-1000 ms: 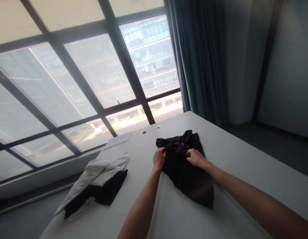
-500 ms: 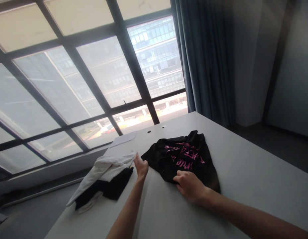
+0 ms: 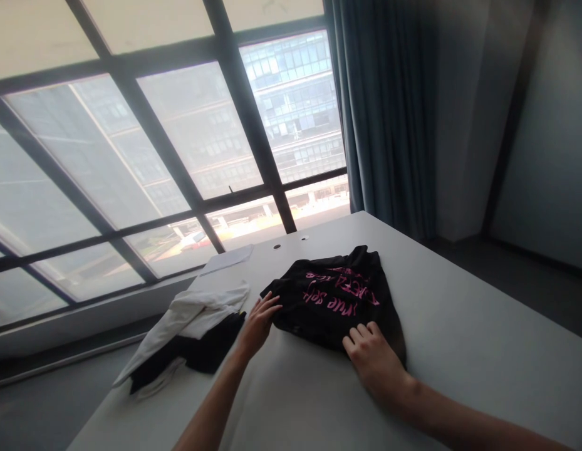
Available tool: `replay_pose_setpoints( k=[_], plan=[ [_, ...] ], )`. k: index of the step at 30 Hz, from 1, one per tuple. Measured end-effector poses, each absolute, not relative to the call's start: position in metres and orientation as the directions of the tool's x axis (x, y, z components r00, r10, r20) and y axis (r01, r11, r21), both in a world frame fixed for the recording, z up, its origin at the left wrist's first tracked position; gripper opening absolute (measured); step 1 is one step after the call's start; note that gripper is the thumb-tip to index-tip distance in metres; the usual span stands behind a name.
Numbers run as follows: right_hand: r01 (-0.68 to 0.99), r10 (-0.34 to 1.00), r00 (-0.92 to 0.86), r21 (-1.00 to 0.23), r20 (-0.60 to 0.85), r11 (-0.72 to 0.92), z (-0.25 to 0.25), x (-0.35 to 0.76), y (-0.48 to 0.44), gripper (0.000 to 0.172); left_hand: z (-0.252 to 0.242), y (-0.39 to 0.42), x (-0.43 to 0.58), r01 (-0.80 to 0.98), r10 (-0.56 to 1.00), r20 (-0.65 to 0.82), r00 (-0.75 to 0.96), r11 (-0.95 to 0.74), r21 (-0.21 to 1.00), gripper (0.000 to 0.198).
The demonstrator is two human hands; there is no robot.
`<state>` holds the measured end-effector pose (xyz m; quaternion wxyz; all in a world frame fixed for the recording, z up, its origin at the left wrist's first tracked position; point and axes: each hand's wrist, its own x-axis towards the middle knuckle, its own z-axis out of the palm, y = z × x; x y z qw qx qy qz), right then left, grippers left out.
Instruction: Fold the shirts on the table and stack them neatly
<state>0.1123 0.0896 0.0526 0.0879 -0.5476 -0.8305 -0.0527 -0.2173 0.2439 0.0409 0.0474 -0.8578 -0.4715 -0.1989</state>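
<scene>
A black T-shirt [image 3: 331,300] with pink lettering lies bunched on the white table [image 3: 300,401]. At its left corner is my left hand [image 3: 257,326], fingers stretched out and apart, the tips touching the cloth. My right hand [image 3: 373,354] is on the near edge of the shirt, fingers curled down on the fabric; the thumb is hidden. Left of my left hand lies a loose heap of clothes, a white garment [image 3: 190,310] partly over a black one [image 3: 208,347].
Near the far edge, a sheet of paper [image 3: 227,259] lies on the table, with a dark round cable hole [image 3: 277,247] close by. Large framed windows [image 3: 197,125] stand behind the table on the left. A blue-grey curtain [image 3: 389,125] hangs past the far corner.
My left hand has opened from a pinch and now lies against the shirt's left corner. The shirt's near left edge is spread flatter, showing more lettering. The view has shifted slightly.
</scene>
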Motion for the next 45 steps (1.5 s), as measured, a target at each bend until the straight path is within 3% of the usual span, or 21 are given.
replay_pose_setpoints(
  k=[5,10,14,17,19,21,24,28,31,37,45],
  plan=[
    [0.867,0.834,-0.474,-0.013,0.283,0.498,0.049,0.111,0.060,0.022,0.057,0.187,-0.259,0.818,0.756,0.425,0.499,-0.572,0.056,0.043],
    [0.778,0.711,-0.592,0.040,0.378,0.627,0.004,0.088,0.023,0.010,0.049,0.123,-0.298,0.830,0.750,0.417,0.512,-0.558,-0.017,0.037],
    [0.704,0.665,-0.691,0.052,0.284,0.709,-0.033,0.069,0.001,0.010,0.033,0.088,-0.322,0.846,0.795,0.339,0.503,-0.532,-0.007,0.045],
    [0.673,0.673,-0.721,-0.064,0.164,0.737,-0.023,0.065,-0.006,0.009,0.029,0.076,-0.329,0.842,0.812,0.269,0.519,-0.539,0.004,0.065],
    [0.693,0.720,-0.669,-0.196,0.182,0.693,0.002,0.069,-0.001,0.005,0.033,0.076,-0.325,0.840,0.810,0.285,0.512,-0.542,0.031,0.072],
    [0.739,0.807,-0.522,-0.326,0.278,0.590,0.030,0.076,0.012,0.011,0.042,0.083,-0.312,0.838,0.811,0.328,0.484,-0.538,0.093,0.067],
    [0.816,0.905,-0.258,-0.425,0.338,0.391,0.051,0.087,0.043,0.033,0.052,0.108,-0.281,0.816,0.811,0.362,0.460,-0.546,0.187,0.053],
    [0.920,0.974,-0.061,-0.367,0.219,0.140,0.031,0.095,0.075,0.056,0.048,0.158,-0.245,0.805,0.806,0.381,0.452,-0.553,0.215,0.043],
    [0.958,0.990,-0.026,-0.278,0.139,0.064,0.005,0.097,0.078,0.070,0.034,0.191,-0.235,0.826,0.824,0.328,0.462,-0.535,0.178,0.047],
    [0.973,0.992,-0.065,-0.213,0.111,0.088,-0.013,0.099,0.073,0.072,0.008,0.211,-0.237,0.902,0.906,0.100,0.410,-0.420,0.104,0.057],
    [0.956,0.972,-0.214,-0.184,0.096,0.228,-0.008,0.131,0.101,0.068,0.001,0.200,-0.223,0.951,0.952,0.065,0.299,-0.303,0.068,0.058]
  ],
)
